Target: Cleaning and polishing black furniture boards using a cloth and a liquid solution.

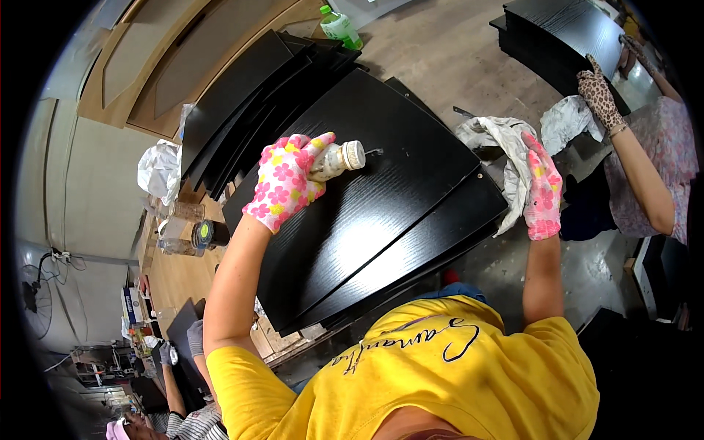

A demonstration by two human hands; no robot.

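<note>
Currently gripping one small bottle in left hand, floral glove on, with fingers wrapped round its body and pale cap sticking out to the right, past the fingertips. Tilted nearly flat; can't tell if touching the black panel right below. Touching one crumpled off-white cloth with right hand, same glove pattern, fingers straight and held together. Lying just left of those fingers, that cloth. Can't see the thumb, so can't tell if actually pinched.

Counting outward from fingers:
- under left fingers: at least two black panels, overlapping
- left of left fingers: at least two clear jars, then one white crumpled bag
- just beyond right fingertips, to the right: one more pale cloth, then one co-worker's leopard-print glove
- beyond left fingers: one fanned black stack, too overlapped to count
- well beyond right fingers: one more black stack
- farthest ahead of left fingers: one green bottle
</note>
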